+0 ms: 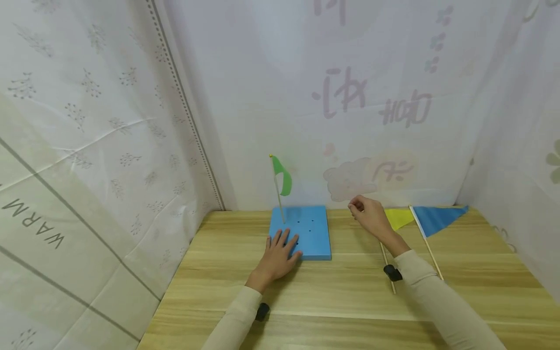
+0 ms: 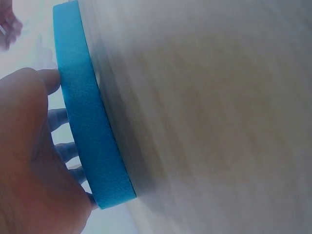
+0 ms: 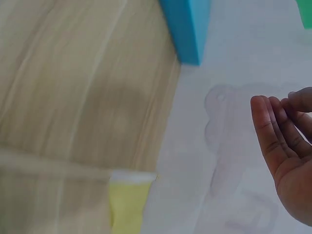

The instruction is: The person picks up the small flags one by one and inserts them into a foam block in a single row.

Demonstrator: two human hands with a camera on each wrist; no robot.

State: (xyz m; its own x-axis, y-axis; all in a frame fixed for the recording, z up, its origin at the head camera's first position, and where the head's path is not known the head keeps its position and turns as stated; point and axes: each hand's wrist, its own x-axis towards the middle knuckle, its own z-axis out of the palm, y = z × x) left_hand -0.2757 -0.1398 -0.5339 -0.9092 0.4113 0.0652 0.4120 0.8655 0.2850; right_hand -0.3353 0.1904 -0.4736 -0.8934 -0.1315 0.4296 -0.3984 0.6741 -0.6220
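My left hand (image 1: 275, 261) rests with spread fingers on the front left of a blue foam block (image 1: 318, 243) with small holes in its top. In the left wrist view its fingers reach over the top behind the block's thick side (image 2: 90, 112). A green flag (image 1: 285, 182) on a thin stick stands in the block's back left part, leaning slightly. My right hand (image 1: 372, 218) is raised to the right of the block, and nothing shows between its loosely bent fingers (image 3: 268, 126). Below its wrist lies a yellow flag (image 1: 399, 218), its stick partly hidden by the forearm.
A blue triangular flag (image 1: 437, 218) on a white-topped stick lies at the right, its lower end by the right sleeve. The wooden table (image 1: 341, 296) meets printed white cloth (image 1: 262, 107) at the back, with more cloth along both sides.
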